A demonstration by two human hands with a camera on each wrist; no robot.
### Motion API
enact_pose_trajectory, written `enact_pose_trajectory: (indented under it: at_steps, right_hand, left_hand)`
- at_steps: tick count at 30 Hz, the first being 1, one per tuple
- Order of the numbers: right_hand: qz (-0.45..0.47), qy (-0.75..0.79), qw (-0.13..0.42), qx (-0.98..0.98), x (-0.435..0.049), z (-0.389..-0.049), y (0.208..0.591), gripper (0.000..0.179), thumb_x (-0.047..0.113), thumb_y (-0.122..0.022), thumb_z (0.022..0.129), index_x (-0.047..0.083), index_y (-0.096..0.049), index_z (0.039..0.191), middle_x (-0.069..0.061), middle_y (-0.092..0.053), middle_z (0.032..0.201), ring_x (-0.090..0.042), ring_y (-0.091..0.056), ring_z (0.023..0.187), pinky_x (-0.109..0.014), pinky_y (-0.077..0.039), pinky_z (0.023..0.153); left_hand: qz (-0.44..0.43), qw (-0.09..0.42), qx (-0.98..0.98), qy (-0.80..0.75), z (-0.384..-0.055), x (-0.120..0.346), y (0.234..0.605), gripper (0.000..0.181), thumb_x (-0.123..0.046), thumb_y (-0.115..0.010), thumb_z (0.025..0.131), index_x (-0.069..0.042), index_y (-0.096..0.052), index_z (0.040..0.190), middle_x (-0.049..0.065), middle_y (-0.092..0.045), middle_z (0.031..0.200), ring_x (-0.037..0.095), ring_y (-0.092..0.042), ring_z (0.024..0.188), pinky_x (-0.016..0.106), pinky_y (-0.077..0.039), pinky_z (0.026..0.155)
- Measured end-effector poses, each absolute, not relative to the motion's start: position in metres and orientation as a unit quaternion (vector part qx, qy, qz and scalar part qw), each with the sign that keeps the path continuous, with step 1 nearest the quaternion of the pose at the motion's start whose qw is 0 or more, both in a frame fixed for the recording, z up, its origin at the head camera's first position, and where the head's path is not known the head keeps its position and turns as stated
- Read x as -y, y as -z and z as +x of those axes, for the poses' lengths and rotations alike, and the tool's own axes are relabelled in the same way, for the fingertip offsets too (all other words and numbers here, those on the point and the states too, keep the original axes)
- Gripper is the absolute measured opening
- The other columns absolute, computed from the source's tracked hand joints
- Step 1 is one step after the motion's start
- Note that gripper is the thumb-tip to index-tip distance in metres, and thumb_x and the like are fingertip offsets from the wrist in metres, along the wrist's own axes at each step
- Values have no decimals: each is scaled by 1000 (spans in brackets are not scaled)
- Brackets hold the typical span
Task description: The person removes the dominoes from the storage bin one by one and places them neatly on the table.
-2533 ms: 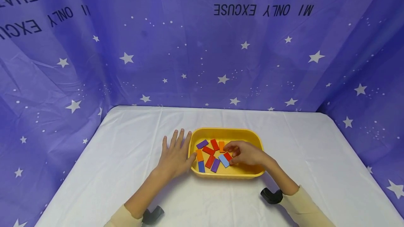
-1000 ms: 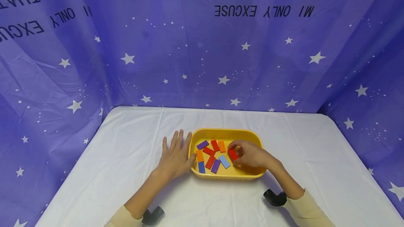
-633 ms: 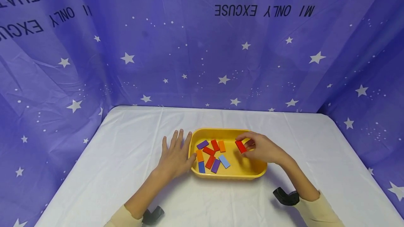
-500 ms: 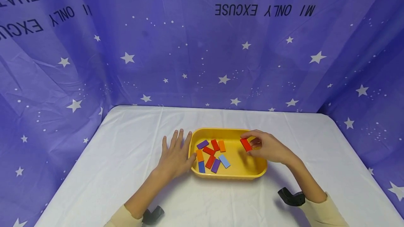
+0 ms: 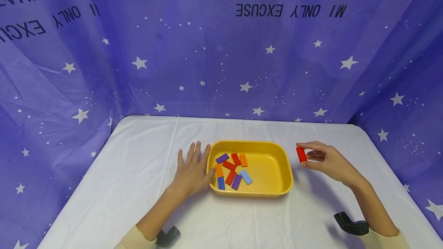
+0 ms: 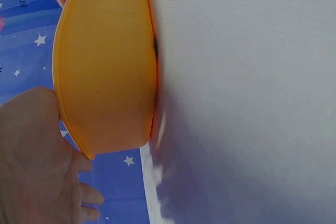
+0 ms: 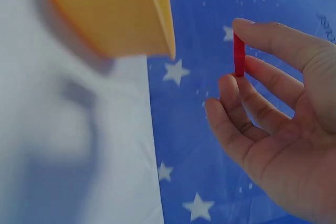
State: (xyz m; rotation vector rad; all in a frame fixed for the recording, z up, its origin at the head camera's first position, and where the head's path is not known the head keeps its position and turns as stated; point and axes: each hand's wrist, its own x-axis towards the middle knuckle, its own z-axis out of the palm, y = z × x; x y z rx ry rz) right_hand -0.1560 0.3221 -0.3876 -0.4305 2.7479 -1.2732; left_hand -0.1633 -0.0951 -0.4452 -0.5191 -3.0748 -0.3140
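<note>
My right hand (image 5: 330, 162) pinches a red rectangular block (image 5: 301, 154) between thumb and fingertips, raised just beyond the right side of a yellow tub. In the right wrist view the red block (image 7: 239, 56) shows its thin edge. With fingers spread, my left hand (image 5: 192, 172) lies along the left end of the yellow tub (image 5: 250, 194), its thumb over the rim. Inside the tub's left half lie several flat blocks: red (image 5: 230, 177), orange (image 5: 243, 160), purple (image 5: 237, 182), dark blue (image 5: 221, 183) and light blue (image 5: 246, 176). The left wrist view shows the tub's outer wall (image 6: 105, 66) beside my palm.
A white cloth covers the table (image 5: 242, 222). Purple star-printed curtains (image 5: 225, 68) with upside-down lettering stand behind it and at both sides. Black wrist mounts (image 5: 351, 226) sit under both forearms, close above the cloth.
My right hand has picked the red block out of the tub's right part, lifted it and carried it right, past the rim. My left hand has stayed in place.
</note>
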Motion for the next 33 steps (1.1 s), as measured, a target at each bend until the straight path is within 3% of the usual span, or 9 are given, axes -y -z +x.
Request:
enact_pose_trajectory:
  at_steps: [6, 22, 33]
  right_hand:
    - [-125, 395, 31, -910, -344, -153, 395, 51, 18, -79, 87, 7, -64, 134, -13, -60, 129, -11, -62, 101, -17, -50, 85]
    - [-66, 388, 94, -915, -365, -162, 438, 57, 27, -77, 88, 6, -60, 138, -20, -57, 132, -35, -57, 109, -33, -53, 78]
    - [-56, 383, 107, -916, -366, -166, 455, 55, 27, -78, 87, 7, -63, 136, -22, -56, 131, -33, -58, 107, -37, -51, 84]
  left_hand:
    - [-162, -5, 981, 103, -164, 95, 443, 81, -52, -52, 96, -12, -23, 160, 23, -17, 162, 39, -7, 150, 68, -2, 113]
    - [-161, -10, 981, 105, -163, 94, 441, 81, -51, -53, 96, -11, -23, 160, 24, -17, 162, 40, -8, 150, 68, 0, 112]
    - [-159, -14, 982, 100, -164, 94, 442, 82, -52, -53, 96, -12, -22, 160, 24, -16, 162, 40, -7, 150, 68, -2, 113]
